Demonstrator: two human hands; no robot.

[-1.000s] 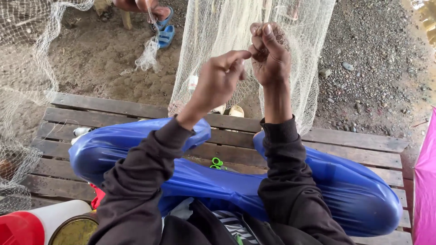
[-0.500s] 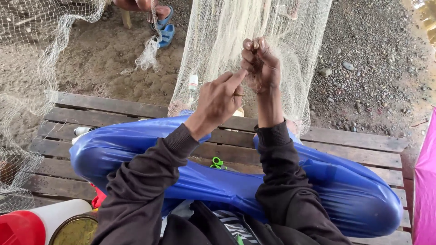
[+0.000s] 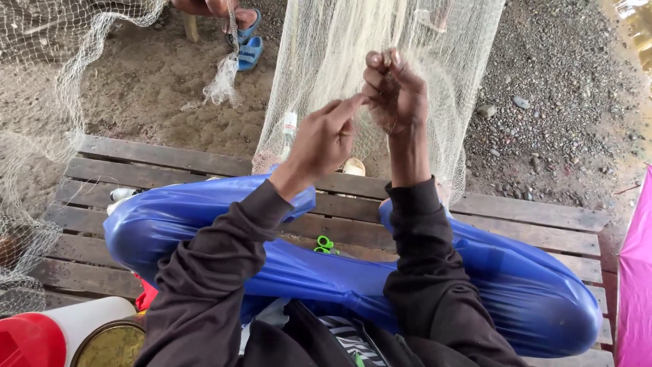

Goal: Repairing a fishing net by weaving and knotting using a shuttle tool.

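A pale, fine-meshed fishing net hangs down in front of me from above. My right hand is raised with its fingers pinched on the net's mesh. My left hand sits just below and left of it, fingertips touching the same spot of net. Both arms wear dark sleeves. My legs in shiny blue trousers rest on a wooden slatted bench. Small green-handled scissors lie on the bench between my legs.
More netting drapes along the left side. Another person's foot in a blue sandal stands on the sandy ground at top. A red and white container and a round tin sit at bottom left. Pink fabric hangs at the right edge.
My left hand has dropped lower and moved in toward the right hand. The right hand stays pinched on the net, shifting slightly.
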